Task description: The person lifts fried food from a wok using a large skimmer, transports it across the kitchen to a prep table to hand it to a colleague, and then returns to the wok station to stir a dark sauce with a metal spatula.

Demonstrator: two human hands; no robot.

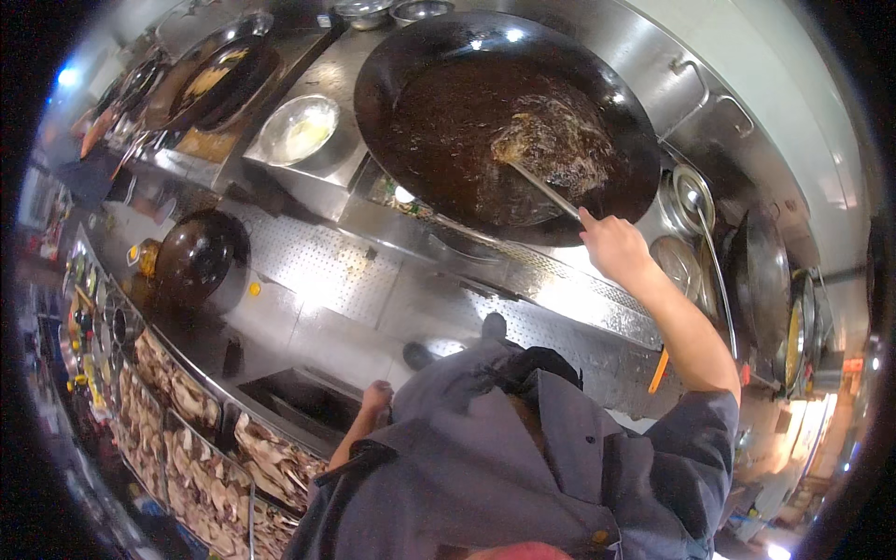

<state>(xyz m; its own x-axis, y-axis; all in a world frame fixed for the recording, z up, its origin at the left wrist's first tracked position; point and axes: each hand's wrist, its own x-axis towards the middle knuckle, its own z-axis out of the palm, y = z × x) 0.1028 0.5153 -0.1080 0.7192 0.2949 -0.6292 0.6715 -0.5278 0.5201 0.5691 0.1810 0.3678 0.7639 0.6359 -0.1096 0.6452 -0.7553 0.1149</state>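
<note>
My right hand (pixel 616 248) grips the metal handle of a long utensil (pixel 542 187), at the near right side of a very large dark wok (pixel 378 91). The utensil's head is down in dark brown liquid (pixel 448 140), where the surface is foamy and stirred up, so its shape is hidden. My left hand (pixel 378 395) hangs low by my left side with the fingers curled, away from the wok; nothing shows in it. A metal bowl (pixel 299 131) with something pale inside stands on the steel counter left of the wok.
Right of the wok are a ladle (pixel 710 241), a round strainer (pixel 675 259) and a large upright pan (pixel 759 273). Another wok (pixel 203 248) sits low at the left. Trays of pale food pieces (pixel 199 462) line the lower left. A person (pixel 80 164) stands at the far left.
</note>
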